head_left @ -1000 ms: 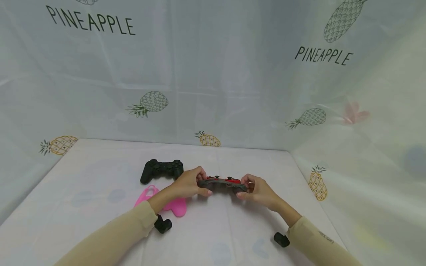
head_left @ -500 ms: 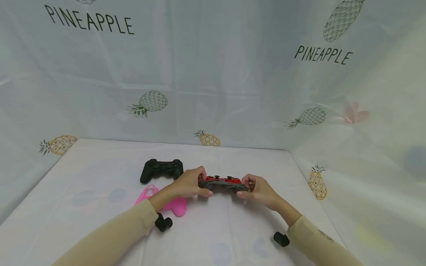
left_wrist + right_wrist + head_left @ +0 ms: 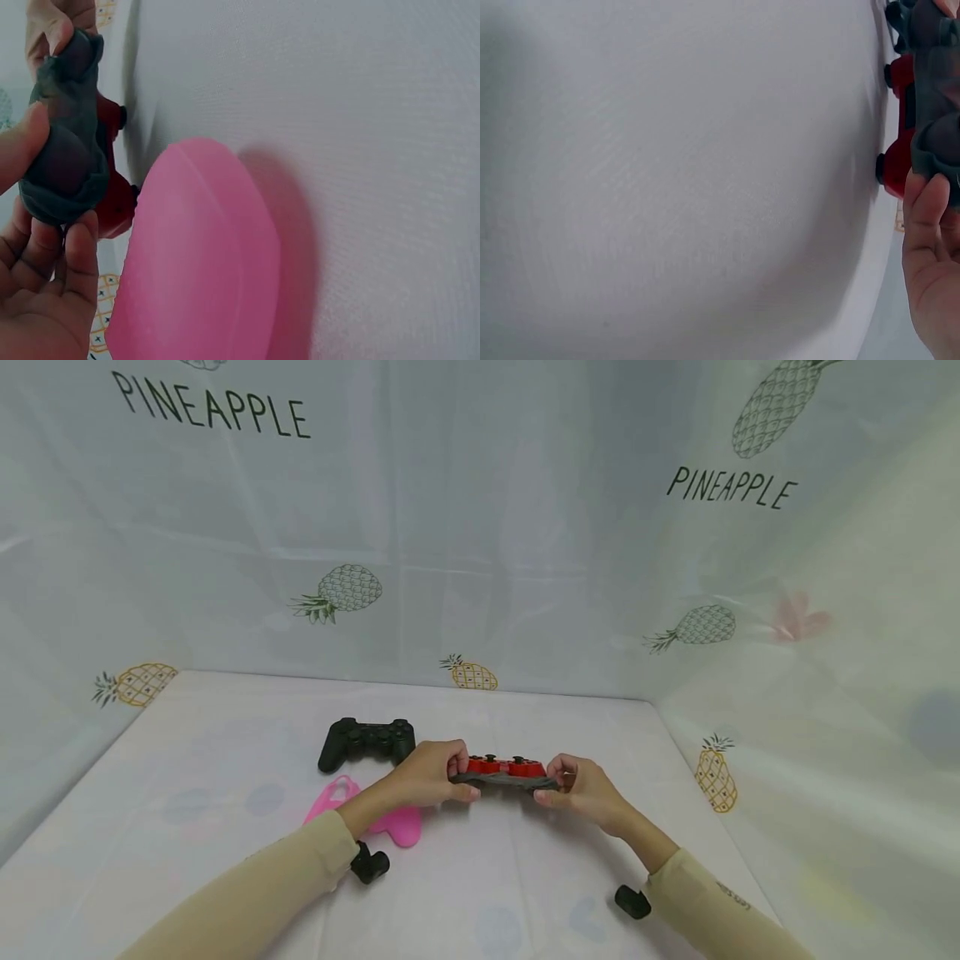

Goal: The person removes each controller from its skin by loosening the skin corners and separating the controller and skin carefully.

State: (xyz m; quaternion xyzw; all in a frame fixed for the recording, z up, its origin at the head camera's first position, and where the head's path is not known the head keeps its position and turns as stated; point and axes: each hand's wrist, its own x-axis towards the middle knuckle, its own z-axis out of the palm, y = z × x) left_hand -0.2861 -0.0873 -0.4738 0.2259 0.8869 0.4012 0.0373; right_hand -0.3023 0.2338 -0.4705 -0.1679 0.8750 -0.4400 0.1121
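Observation:
Both hands hold a red game controller (image 3: 525, 767) with a stretchy dark grey cover (image 3: 504, 780) stretched round its lower side. My left hand (image 3: 429, 775) pinches the left end, thumb underneath and fingers at the cover's edge. At the right end, my right hand (image 3: 588, 792) grips cover and controller between thumb and fingers. In the left wrist view the grey cover (image 3: 67, 161) wraps the controller's grips, and its red body (image 3: 116, 199) shows beyond the edge. The right wrist view has the red face (image 3: 901, 161) with black thumbsticks toward the table.
A black game controller (image 3: 366, 740) lies behind my left hand. Partly under my left forearm is a pink cover (image 3: 405, 827), large in the left wrist view. Black wrist cameras (image 3: 632, 902) stick out at the cuffs. A curtain with pineapple prints (image 3: 480, 527) stands behind the white table (image 3: 585, 718).
The grey cover has slid down off the controller's upper side, so more of the red body shows above it. Both hands keep their hold in nearly the same place.

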